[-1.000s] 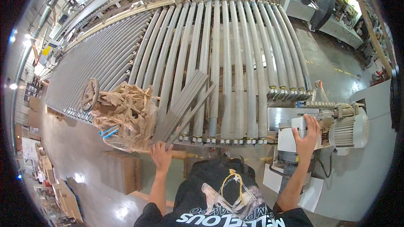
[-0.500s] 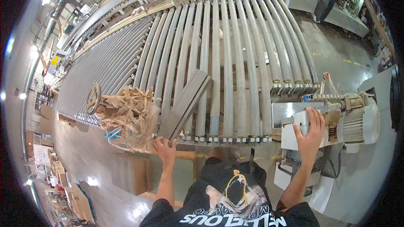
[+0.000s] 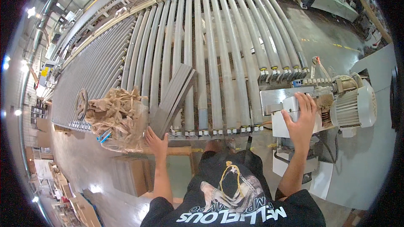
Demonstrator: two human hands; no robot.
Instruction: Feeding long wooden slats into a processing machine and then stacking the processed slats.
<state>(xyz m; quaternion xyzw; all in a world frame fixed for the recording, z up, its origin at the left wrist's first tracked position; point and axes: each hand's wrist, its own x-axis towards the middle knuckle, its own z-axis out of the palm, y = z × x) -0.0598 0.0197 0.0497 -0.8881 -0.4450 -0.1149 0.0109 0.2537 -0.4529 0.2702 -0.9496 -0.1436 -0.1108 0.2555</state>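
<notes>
Grey boards [image 3: 173, 96], narrow and dark-striped, lie slantwise on the roller conveyor [image 3: 214, 59], their near ends at its front edge. My left hand [image 3: 157, 143] is at those near ends, fingers on the left side and thumb on the right; the grip is partly hidden. Off to the right, my right hand [image 3: 301, 117] rests over a white and silver metal housing [image 3: 283, 120] on a machine. Its fingers are stretched out and the thumb is spread apart, with nothing held. Left of the boards sits a bundle of crumpled brown paper [image 3: 115, 115] in clear plastic.
A handwheel [image 3: 81, 104] stands left of the paper. Beside my right hand is a finned motor [image 3: 353, 107]. Cardboard sheets [image 3: 131, 175] stand below the conveyor's front edge. More closely spaced rollers [image 3: 94, 65] run off to the left.
The whole view has shifted, so the conveyor and machine appear farther left and slightly higher. Both hands keep about the same places on the boards and the housing.
</notes>
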